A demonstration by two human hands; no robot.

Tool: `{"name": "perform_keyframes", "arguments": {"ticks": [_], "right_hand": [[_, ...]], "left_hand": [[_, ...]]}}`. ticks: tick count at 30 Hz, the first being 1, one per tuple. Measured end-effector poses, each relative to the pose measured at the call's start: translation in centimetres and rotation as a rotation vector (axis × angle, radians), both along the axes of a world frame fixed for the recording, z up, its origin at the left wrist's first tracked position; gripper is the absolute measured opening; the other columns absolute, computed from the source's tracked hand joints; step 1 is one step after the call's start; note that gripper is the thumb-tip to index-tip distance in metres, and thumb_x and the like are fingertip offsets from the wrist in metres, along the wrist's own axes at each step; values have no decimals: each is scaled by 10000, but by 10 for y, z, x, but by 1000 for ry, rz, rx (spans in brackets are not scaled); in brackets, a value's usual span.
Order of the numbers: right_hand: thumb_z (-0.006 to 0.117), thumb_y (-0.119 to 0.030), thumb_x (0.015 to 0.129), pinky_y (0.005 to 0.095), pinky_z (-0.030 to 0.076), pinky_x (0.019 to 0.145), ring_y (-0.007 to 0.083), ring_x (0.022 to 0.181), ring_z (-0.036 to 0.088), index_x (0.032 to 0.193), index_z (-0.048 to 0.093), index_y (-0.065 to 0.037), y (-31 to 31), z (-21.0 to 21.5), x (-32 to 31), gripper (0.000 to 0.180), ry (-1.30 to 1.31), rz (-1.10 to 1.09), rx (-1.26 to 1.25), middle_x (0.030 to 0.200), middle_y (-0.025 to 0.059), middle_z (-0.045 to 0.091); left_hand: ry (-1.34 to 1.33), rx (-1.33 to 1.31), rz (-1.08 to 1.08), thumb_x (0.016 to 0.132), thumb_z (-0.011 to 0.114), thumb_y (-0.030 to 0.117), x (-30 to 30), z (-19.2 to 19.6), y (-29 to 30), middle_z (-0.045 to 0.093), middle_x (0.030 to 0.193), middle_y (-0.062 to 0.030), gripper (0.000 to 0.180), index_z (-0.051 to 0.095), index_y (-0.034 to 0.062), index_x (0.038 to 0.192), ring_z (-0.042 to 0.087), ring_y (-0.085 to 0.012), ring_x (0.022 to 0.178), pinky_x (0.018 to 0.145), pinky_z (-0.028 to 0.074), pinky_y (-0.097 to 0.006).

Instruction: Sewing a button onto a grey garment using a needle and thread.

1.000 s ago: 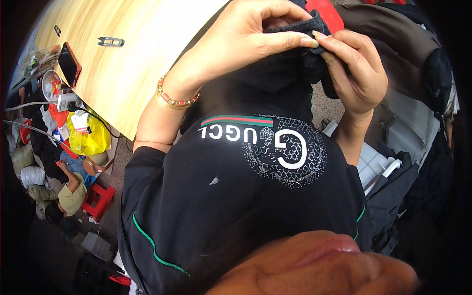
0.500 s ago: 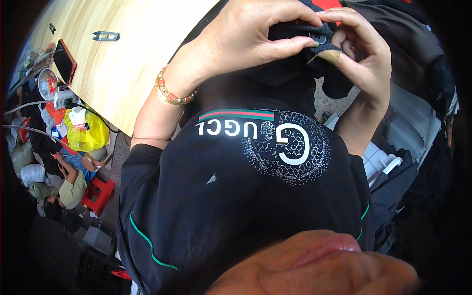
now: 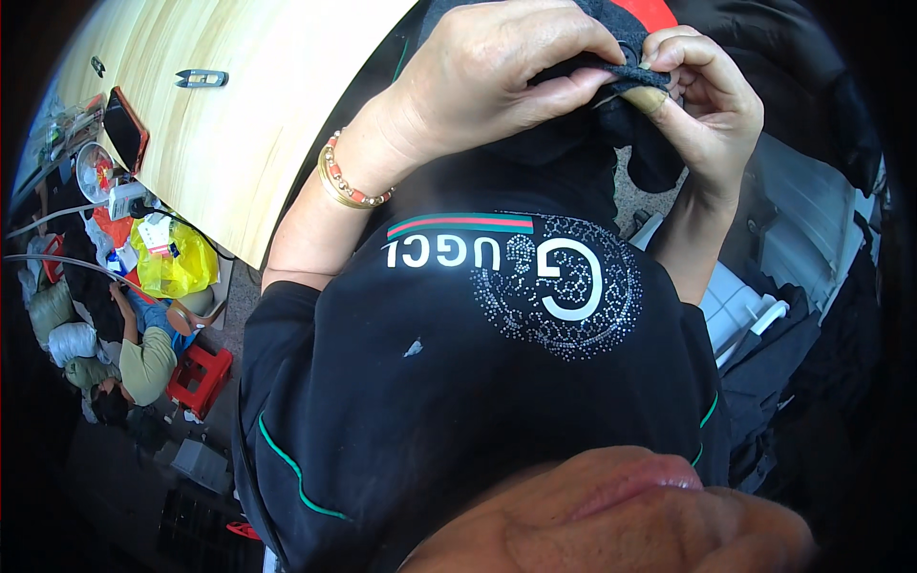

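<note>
A dark, fuzzy piece of cloth (image 3: 632, 76) is pinched between my two hands near the top of the view. My left hand (image 3: 506, 76), with beaded and gold bracelets on its wrist, grips a fold between thumb and fingers. Pressed against the right end of that fold are the thumb and bent fingers of my right hand (image 3: 712, 105). A tan covering (image 3: 650, 98) wraps the right thumb. More dark cloth (image 3: 654, 158) hangs below. The fingers and the fold hide whatever lies between them.
On the pale wooden table (image 3: 258, 86) at left lie thread snips (image 3: 202, 78) and a phone (image 3: 126, 131). Beyond its edge are a yellow plastic bag (image 3: 172, 258), a red stool (image 3: 199, 379) and another person (image 3: 148, 363). A pale plastic container (image 3: 731, 306) stands at right.
The cloth has been turned and folded, so the dark button seen on it earlier is hidden. My right fingers have shifted and closed in on the fold.
</note>
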State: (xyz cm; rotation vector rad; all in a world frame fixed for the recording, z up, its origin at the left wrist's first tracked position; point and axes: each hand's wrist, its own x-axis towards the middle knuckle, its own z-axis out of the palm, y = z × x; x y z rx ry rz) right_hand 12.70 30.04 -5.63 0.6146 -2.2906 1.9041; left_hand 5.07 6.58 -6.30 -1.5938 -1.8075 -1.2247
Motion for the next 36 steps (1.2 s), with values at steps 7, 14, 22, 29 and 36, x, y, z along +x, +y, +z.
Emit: {"name": "perform_keyframes", "arguments": {"ticks": [7, 14, 22, 29, 36], "right_hand": [[742, 89, 785, 169, 427, 716, 65, 848, 560, 1087, 620, 51, -6, 1, 3, 328, 157, -104, 202, 1096, 110, 611], [759, 1, 717, 227, 437, 654, 87, 799, 558, 1073, 693, -24, 6, 1, 31, 363, 17, -222, 482, 1070, 48, 649], [688, 40, 883, 233, 499, 871, 119, 962, 644, 1110, 690, 19, 24, -8, 57, 229, -160, -524, 20, 1049, 71, 694], [687, 48, 880, 256, 529, 931, 170, 1008, 681, 1190, 642, 77, 37, -6, 54, 314, 22, -699, -31, 1150, 172, 691], [610, 110, 895, 374, 518, 987, 300, 1062, 658, 1102, 647, 110, 50, 9, 67, 210, 342, -656, 93, 1139, 247, 656]], "left_hand": [[273, 164, 99, 765, 714, -41, -2, 0, 15, 621, 761, -115, 208, 652, -11, 961, 642, -268, 654, 575, 514, -331], [-213, 236, 255, 797, 712, -34, -16, -13, 11, 653, 804, -134, 176, 663, 3, 962, 645, -286, 695, 643, 516, -352], [-693, -34, -14, 862, 736, 62, -15, -20, -27, 656, 848, -77, 147, 670, -22, 963, 621, -142, 734, 667, 501, -283], [-736, -123, -74, 934, 654, 48, -15, -41, -52, 663, 914, -20, 101, 666, -13, 1014, 591, -102, 807, 745, 468, -211], [-1429, -40, 18, 922, 688, 73, 9, 11, -59, 678, 929, -6, 115, 688, 9, 1018, 614, -80, 824, 736, 489, -202]]}}
